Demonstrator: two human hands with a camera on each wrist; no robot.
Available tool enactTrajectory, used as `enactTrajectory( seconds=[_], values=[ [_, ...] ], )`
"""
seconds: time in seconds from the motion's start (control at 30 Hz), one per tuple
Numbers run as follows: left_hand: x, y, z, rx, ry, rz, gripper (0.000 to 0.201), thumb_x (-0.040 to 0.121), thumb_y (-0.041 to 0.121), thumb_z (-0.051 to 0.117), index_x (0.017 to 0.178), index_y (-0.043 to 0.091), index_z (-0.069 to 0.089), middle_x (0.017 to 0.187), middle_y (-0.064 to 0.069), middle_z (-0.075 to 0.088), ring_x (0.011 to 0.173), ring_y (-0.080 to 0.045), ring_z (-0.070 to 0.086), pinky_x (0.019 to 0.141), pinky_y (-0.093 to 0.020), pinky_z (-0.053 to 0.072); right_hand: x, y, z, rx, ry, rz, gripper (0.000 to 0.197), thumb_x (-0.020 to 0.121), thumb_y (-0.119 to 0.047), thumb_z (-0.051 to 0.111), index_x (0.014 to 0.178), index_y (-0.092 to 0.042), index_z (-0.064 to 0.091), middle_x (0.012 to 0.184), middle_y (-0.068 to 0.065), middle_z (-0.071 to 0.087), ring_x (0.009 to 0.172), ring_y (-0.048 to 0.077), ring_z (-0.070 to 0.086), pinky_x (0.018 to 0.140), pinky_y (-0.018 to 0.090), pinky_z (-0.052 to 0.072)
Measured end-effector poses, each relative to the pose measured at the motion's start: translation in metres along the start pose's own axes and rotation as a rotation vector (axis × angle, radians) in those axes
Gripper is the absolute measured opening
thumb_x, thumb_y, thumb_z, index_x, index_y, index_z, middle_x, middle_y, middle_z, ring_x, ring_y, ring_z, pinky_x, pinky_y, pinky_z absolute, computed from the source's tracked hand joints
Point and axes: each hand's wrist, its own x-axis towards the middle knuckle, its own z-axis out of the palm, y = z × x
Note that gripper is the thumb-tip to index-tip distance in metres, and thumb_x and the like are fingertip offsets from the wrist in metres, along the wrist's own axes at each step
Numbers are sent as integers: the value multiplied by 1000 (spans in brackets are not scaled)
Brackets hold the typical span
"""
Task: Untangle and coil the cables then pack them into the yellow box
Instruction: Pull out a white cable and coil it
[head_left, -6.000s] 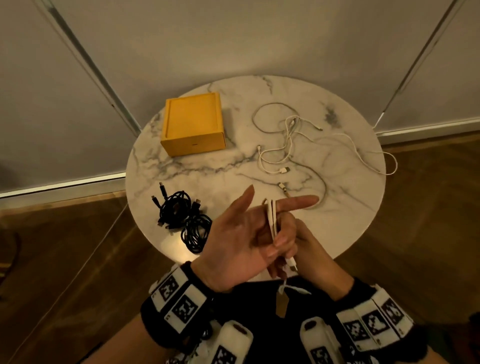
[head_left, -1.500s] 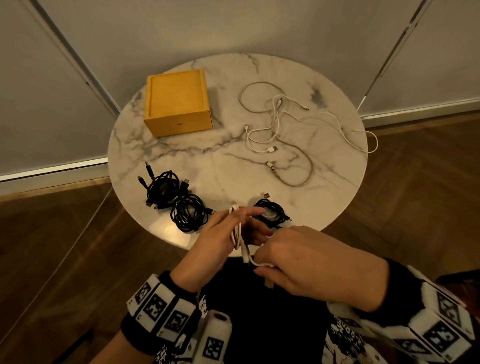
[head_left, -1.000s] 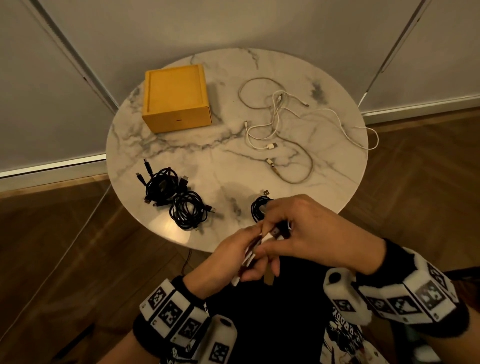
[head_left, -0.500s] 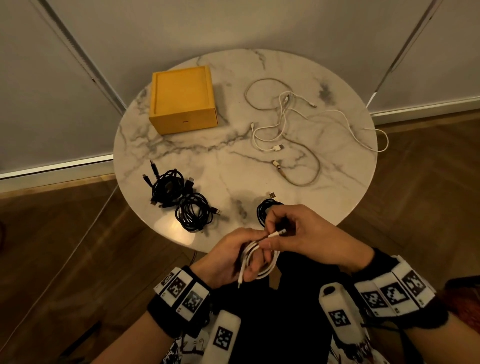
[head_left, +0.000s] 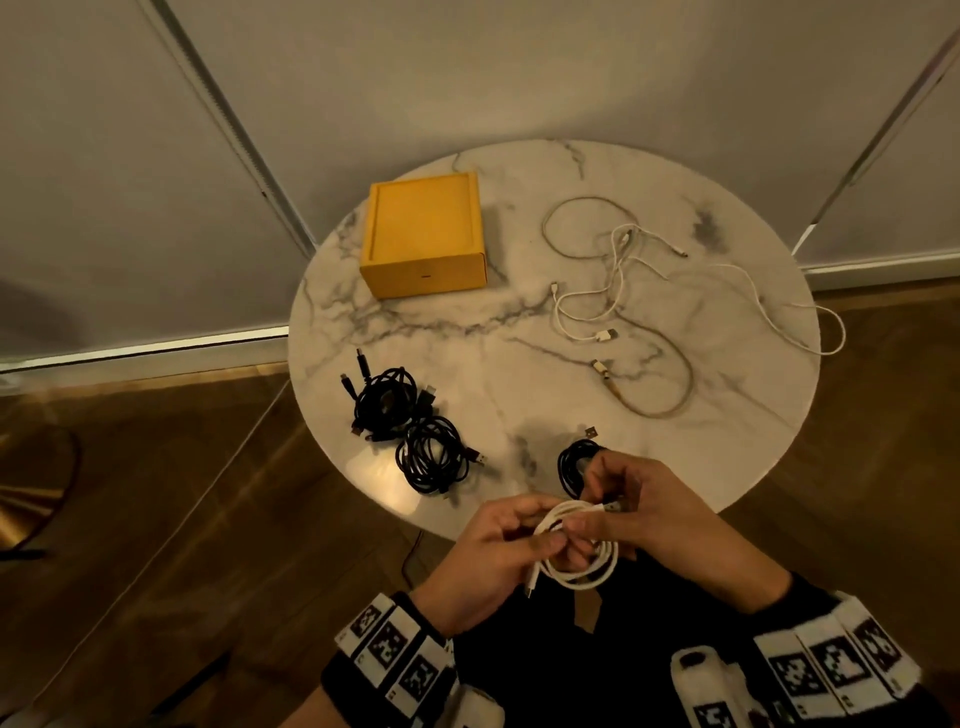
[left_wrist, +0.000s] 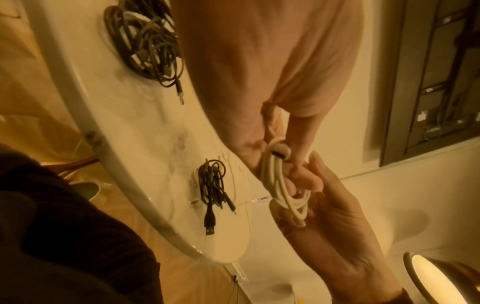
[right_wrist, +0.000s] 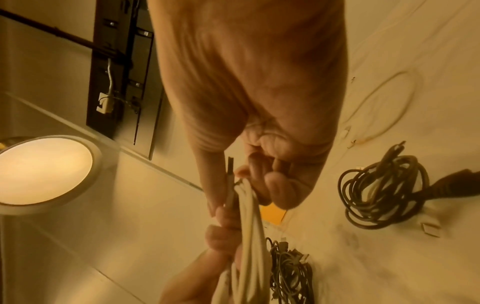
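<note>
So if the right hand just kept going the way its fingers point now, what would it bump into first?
Its fingers point toward the left hand, and the white cable coil both hands hold lies between them. So the right hand would press into that coil first, then the left fingers; depth is hard to judge.

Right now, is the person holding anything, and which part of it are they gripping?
Yes: a coiled white cable. The left hand grips the bundle of loops, while the right hand pinches the cable near its plug end.
</note>
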Motion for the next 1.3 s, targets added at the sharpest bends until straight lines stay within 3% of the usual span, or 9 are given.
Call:
enactTrajectory(
  seconds=[0.13,0.3,0.43,0.53,0.8,1.03,1.17,1.23,1.3],
  values=[
    [-4,1,0,41,41,10,23,92,-4,49,109,-2,65,80,-10,70,68,-14,65,69,-22,54,0,-2,4,-12,-18,11,34,69,-15,80,77,-6,49,65,11,48,45,14,39,39,21,35],
    [12,-1,-2,87,234,10,23,88,-5,56,105,0,71,93,-21,69,76,-22,65,73,-26,56,8,9,5,116,108,99,35,64,-7,84,84,-7,55,74,14,56,59,19,53,49,22,43],
    [19,6,-6,348,245,56,22,87,-4,59,103,3,73,97,-14,74,86,-21,69,79,-27,55,8,18,6,266,128,198,49,55,5,84,96,-5,60,88,14,66,72,20,65,59,25,55],
    [17,10,-8,643,225,117,20,86,-3,63,101,6,74,92,-6,76,86,-16,71,78,-25,54,2,19,5,405,87,240,35,64,6,74,97,-1,61,84,13,66,66,18,64,54,22,54],
    [11,15,-2,859,276,190,26,82,-1,67,92,22,76,83,8,75,80,-7,70,73,-21,54,5,24,4,456,28,283,22,70,-6,71,89,-7,61,73,10,61,50,17,53,46,24,46],
    [12,6,1,1061,310,189,27,79,4,68,78,31,71,68,15,70,65,0,65,60,-14,47,4,23,6,59,71,233,22,69,-4,76,77,-11,57,61,12,56,34,16,43,35,21,31],
    [15,3,-5,808,251,53,23,78,0,67,83,21,73,81,2,74,76,-13,69,71,-27,54,2,13,-1,-142,47,180,18,76,-2,73,77,-11,57,57,12,52,32,17,40,38,23,30],
    [17,6,-3,528,221,-17,14,74,5,70,86,12,74,86,-9,73,79,-19,67,73,-31,52,1,4,-5,-31,-12,193,17,76,2,72,79,-8,58,59,12,50,33,13,37,37,21,25],
    [19,9,0,309,180,-96,28,61,16,77,87,6,73,79,-16,68,71,-21,62,67,-29,50,-2,-2,-8,88,-43,207,17,71,-1,73,76,-10,60,59,10,49,36,11,35,38,21,22]
  ],
)
